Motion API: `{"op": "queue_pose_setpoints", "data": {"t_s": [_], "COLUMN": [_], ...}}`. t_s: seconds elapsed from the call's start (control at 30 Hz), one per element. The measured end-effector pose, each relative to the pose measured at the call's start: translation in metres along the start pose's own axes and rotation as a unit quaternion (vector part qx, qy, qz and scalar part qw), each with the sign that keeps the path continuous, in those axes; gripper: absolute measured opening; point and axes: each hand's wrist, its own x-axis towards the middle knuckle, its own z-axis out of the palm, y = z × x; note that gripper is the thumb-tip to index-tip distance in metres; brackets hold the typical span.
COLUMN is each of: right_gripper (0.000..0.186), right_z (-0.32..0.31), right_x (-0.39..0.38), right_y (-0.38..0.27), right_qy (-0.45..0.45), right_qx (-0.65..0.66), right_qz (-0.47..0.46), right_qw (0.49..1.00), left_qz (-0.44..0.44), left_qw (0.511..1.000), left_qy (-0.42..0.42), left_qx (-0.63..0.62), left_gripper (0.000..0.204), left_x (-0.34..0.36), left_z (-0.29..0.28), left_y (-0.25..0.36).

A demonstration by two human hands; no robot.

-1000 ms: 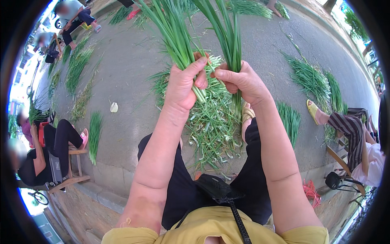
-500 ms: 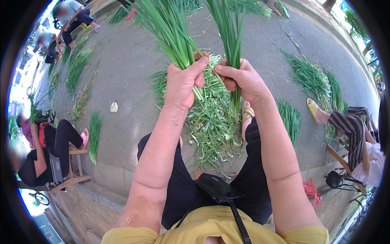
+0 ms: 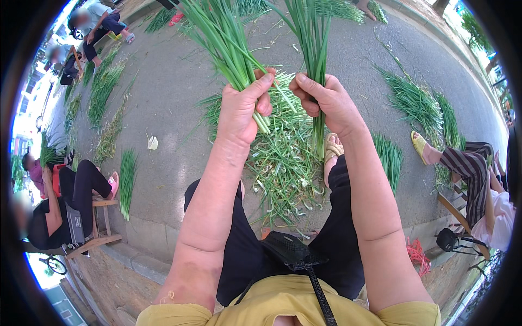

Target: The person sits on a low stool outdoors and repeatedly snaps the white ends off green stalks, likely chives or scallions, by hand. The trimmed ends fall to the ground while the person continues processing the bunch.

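Observation:
My left hand is closed around a thick bunch of garlic chives, leaves pointing up and away, pale stem ends poking out below. One single stalk slants out by its thumb and fingertips, apart from the bunch. Closed round a second, slimmer bunch is my right hand, its thumb and forefinger pinched at the side facing my left hand. Whether a small piece sits in that pinch is hidden. Beneath both hands lies a pile of trimmed leaves and stalks on the ground between my feet.
More chives lie on the pavement at right, beside my right foot and at left. People sit on low wooden seats along both sides. A black bag rests at my lap; red string lies at right.
My right hand has drawn slightly right, away from the slanting stalk, and the gap between my hands has widened. The stalk now tips further downward beside my left fingers.

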Motion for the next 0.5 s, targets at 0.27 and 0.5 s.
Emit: {"op": "queue_pose_setpoints", "data": {"t_s": [0.27,0.5], "right_gripper": [0.022,0.02], "right_z": [0.0051,0.0031], "right_x": [-0.0006,-0.0012], "right_y": [-0.0019,0.0019], "right_qy": [-0.013,-0.049], "right_qx": [-0.103,-0.056], "right_qz": [0.001,-0.01], "right_qw": [0.995,0.997], "left_qz": [0.019,0.019], "left_qw": [0.996,0.996], "left_qy": [0.032,0.026], "left_qx": [0.077,0.079], "left_gripper": [0.018,0.016], "left_x": [-0.0006,-0.0022], "left_z": [0.0055,0.0065], "left_y": [-0.0053,-0.0026]}}
